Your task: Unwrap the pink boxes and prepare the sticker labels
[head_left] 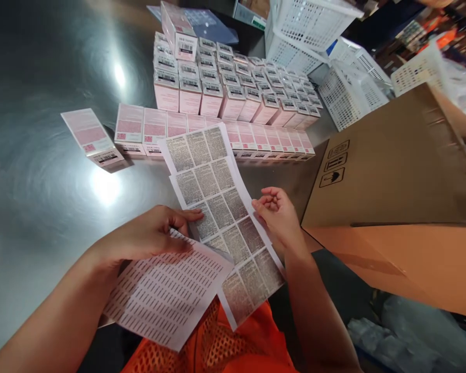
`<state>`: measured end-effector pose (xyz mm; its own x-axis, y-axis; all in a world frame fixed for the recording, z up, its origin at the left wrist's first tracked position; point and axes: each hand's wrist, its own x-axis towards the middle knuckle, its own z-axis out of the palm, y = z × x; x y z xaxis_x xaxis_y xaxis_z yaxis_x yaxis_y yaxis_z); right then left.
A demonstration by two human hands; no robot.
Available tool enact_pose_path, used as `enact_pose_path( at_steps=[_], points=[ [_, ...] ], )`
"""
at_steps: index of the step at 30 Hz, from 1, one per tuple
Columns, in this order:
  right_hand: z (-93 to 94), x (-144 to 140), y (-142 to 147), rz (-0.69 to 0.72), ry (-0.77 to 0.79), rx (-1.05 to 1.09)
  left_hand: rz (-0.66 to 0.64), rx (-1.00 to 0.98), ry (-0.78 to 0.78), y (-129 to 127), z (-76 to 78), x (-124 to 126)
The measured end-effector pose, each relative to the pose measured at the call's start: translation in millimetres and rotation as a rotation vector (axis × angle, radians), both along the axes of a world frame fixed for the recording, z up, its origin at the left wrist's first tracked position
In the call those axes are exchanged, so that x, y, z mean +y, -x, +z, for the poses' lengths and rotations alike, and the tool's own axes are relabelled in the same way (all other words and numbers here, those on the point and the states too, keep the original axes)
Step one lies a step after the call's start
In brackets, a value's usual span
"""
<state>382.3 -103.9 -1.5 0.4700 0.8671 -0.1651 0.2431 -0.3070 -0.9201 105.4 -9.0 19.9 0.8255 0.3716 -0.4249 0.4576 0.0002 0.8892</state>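
Note:
My left hand is closed on paper sheets. Its thumb presses on a white backing sheet with rows of short dark dashes, while the index finger lies across a printed label sheet. That label sheet has a grid of dense dark text blocks and seems to overlap another along its left and upper edges. My right hand is at its right edge, fingers curled and thumb tip at the paper's margin; what is pinched there, if anything, I cannot make out. Beyond the paper stands a row of pink-and-white boxes.
Several barcoded boxes stand in a block behind the row, one box on top. A single box is tilted at the left on the metal table. A large carton flanks my right arm; white baskets are at the back.

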Motion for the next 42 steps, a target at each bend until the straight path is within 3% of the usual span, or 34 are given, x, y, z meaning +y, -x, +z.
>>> enact_pose_path(
  at_steps=[4,8,12,18,22,26,30,33,36,39,42],
  points=[
    [17.9,13,21,0.074,-0.006,0.063,-0.063,-0.053,-0.006,-6,-1.3,-7],
    [24.7,19,19,0.068,0.019,0.063,-0.094,-0.068,-0.016,-10,-4.4,-13],
    [18.0,11,5,0.015,0.015,-0.011,-0.098,-0.082,-0.064,-9,-7.5,-14],
    [4.2,-14,2,0.003,0.147,-0.389,-0.086,-0.082,-0.051,-10,-8.0,-13],
    [-2.6,-16,-3,0.029,0.196,-0.360,-0.067,-0.062,-0.050,-10,-5.9,-14],
    [-10.9,-8,-14,0.036,0.169,-0.192,-0.055,-0.074,-0.068,-7,-7.0,-13],
    [-7.4,-5,-22,0.029,0.143,-0.193,-0.012,-0.083,-0.105,0,-9.3,-6],
    [9.0,-8,-28,-0.043,0.009,-0.296,0.004,-0.093,-0.108,1,-7.0,-4],
    [30.8,-2,-41,-0.151,-0.276,-0.309,0.025,-0.128,-0.081,-2,-2.6,-6],
    [51.5,28,-50,-0.221,-0.544,-0.231,0.043,-0.140,-0.076,-3,-1.5,-5],
    [72.5,67,-43,-0.192,-0.654,-0.113,0.049,-0.145,-0.080,-2,-2.3,-6]
  ],
)
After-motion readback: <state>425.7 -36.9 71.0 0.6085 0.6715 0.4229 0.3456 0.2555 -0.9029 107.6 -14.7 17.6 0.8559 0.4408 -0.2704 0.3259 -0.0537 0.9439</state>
